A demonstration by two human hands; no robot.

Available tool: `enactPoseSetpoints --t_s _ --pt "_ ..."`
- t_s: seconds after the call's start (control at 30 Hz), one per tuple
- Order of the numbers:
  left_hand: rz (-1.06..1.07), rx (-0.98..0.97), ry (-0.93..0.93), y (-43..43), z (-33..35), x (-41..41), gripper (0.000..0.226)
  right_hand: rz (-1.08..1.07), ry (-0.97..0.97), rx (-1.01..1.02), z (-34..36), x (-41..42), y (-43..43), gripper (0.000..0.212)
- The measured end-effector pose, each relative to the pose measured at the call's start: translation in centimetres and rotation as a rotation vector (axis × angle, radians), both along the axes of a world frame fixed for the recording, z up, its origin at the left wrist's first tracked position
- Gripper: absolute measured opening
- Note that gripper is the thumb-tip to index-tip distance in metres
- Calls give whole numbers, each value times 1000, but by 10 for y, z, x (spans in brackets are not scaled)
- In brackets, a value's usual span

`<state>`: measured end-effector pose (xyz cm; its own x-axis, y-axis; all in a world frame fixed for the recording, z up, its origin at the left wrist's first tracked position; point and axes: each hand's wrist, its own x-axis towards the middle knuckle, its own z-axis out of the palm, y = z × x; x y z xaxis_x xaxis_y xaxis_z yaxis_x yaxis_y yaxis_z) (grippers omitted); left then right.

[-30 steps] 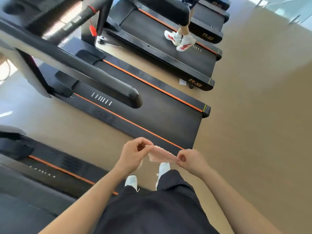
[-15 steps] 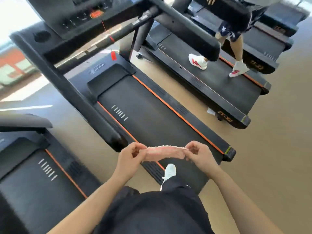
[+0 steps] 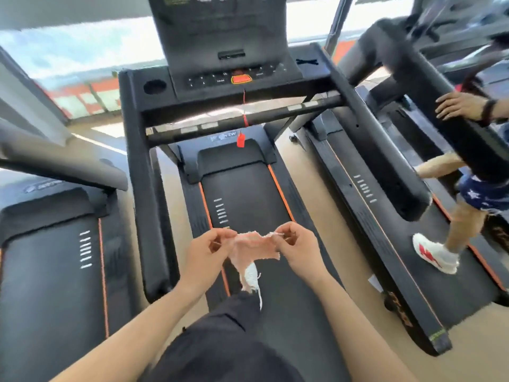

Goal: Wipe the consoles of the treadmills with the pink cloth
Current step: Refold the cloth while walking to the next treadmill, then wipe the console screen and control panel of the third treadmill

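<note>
- While the pink cloth (image 3: 253,248) hangs stretched above the middle treadmill's belt (image 3: 245,188), the left hand (image 3: 206,252) pinches one corner with curled fingers
- The right hand (image 3: 298,248) pinches the opposite corner
- The console (image 3: 231,67) stands well ahead, apart from the cloth
- Another person (image 3: 479,194) is on the neighbouring treadmill

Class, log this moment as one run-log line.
pink cloth: pinched by left hand and right hand | console: ahead, untouched | stage: pre-wipe

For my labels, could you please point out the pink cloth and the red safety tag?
pink cloth (image 3: 253,245): head view, its spread middle.
red safety tag (image 3: 241,140): head view, the tag's body.
</note>
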<state>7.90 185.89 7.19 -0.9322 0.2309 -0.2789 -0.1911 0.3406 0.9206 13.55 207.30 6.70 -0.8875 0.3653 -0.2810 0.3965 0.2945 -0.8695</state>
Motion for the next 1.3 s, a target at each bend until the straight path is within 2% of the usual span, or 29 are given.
enactPoseSetpoints --t_s 0.27,0.37,0.53,0.67,0.87,0.97,1.13,1.3 --pt "322 165 5 37 -6 -132 19 212 69 41 20 -175 21 19" --pt "430 245 8 36 4 -174 18 250 124 28 34 -236 23 30" --pt "570 239 113 26 23 -258 20 391 239 87 61 -345 21 57" --pt "637 245 139 19 28 -328 19 399 349 54 83 -424 16 38" --pt "706 189 257 26 44 -437 25 397 541 194 104 -545 12 37" --pt "740 174 296 30 53 -491 23 424 601 199 112 -598 13 48" --pt "770 98 341 33 69 -574 13 378 754 223 115 -675 8 22" --pt "771 83 312 26 60 -641 17 315 846 323 101 -731 -11 28"
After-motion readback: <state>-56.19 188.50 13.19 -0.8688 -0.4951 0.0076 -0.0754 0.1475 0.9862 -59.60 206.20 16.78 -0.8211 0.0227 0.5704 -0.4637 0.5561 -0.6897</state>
